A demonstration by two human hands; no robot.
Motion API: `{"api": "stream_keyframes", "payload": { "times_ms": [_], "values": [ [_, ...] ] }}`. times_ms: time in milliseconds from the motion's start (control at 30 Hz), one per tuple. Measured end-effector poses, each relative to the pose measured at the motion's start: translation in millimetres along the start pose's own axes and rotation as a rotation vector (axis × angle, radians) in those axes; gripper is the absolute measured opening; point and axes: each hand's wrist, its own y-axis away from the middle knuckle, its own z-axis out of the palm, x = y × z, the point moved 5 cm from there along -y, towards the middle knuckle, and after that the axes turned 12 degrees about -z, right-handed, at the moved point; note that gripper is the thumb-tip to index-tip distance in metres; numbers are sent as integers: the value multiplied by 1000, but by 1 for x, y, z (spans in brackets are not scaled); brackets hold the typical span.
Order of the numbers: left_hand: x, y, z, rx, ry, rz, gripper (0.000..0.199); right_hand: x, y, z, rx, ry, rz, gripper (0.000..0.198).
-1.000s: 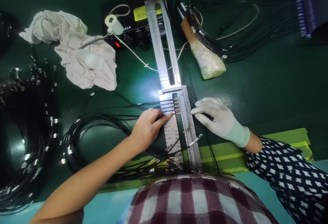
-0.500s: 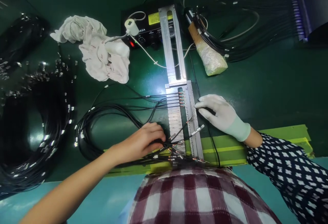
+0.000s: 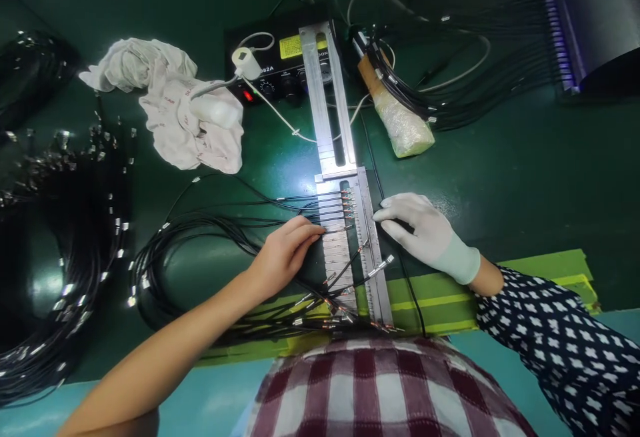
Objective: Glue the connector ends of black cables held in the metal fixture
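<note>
Bare, my left hand (image 3: 285, 255) pinches a thin black cable (image 3: 336, 230) by its end. That cable lies across the slotted metal fixture (image 3: 334, 250), below several cables set side by side in its slots with their stripped, coloured wire ends pointing right. My right hand (image 3: 425, 231) wears a white glove. Its fingers are stretched out, thumb apart, with the fingertips at the fixture's right edge. Loose cable ends (image 3: 345, 310) lie crossed over the lower part of the fixture. To the left, the cables run into a coiled bundle (image 3: 150, 250).
Behind the fixture stands a black control box (image 3: 275, 83) with dials and a red light. A crumpled white cloth (image 3: 195, 123) lies left of it, a plastic-wrapped handle (image 3: 400, 117) right of it. Large cable bundles (image 3: 90, 277) cover the table's left side.
My left hand has moved up from the loose cable ends to the fixture's slots, bringing one cable with it. My right hand stays at the fixture's edge. The whole view has shifted slightly.
</note>
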Motion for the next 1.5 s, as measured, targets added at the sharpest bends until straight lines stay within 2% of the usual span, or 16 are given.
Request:
{"api": "stream_keyframes", "payload": {
  "times_ms": [133, 200, 300, 367, 400, 500, 533, 667, 767, 833, 967, 1067, 1133, 1267, 1433, 1500],
  "values": [
    [3, 4, -6, -109, 97, -26, 24, 1, -1, -1, -8, 7, 10, 18],
    [8, 13, -11, -249, 181, -47, 23, 0, -2, -2, -8, 5, 7, 19],
    [17, 41, -14, -542, 199, -59, 18, 0, -3, -2, -1, 6, -2, 19],
    [15, 58, -17, -624, 150, -88, 18, 1, -3, -2, -2, 9, -1, 20],
    [12, 63, -21, -577, 127, -101, 19, 1, -3, -1, -1, 11, 1, 20],
    [3, 62, -30, -296, 12, -79, 22, 3, -3, 0, 6, 9, 10, 20],
    [1, 58, -29, -264, -57, -52, 22, 3, -3, 0, 10, 8, 9, 20],
    [-4, 45, -14, -421, -346, 6, 16, 2, -3, -1, 21, 9, -17, 20],
    [-3, 43, -15, -407, -419, 36, 19, 0, -2, -1, 18, 11, -29, 21],
    [0, 47, -22, -328, -386, 83, 22, 0, -2, -1, 16, 15, -28, 21],
    [1, 50, -34, -58, -311, 98, 18, -1, -2, -1, 25, 7, -30, 21],
    [1, 44, -26, 53, -361, 86, 15, -1, -3, -1, 30, -2, -28, 20],
    [3, 38, -13, 59, -438, 94, 14, 0, -3, -1, 25, -2, -28, 20],
    [5, 28, 5, -35, -451, 82, 16, 0, -2, -1, 23, -8, -29, 20],
    [4, 36, -16, -78, -141, 22, 11, 0, -2, 0, 13, 2, -27, 20],
    [3, 44, -24, -162, -32, -10, 10, 0, -3, -1, 16, 6, -30, 20]
  ]
}}
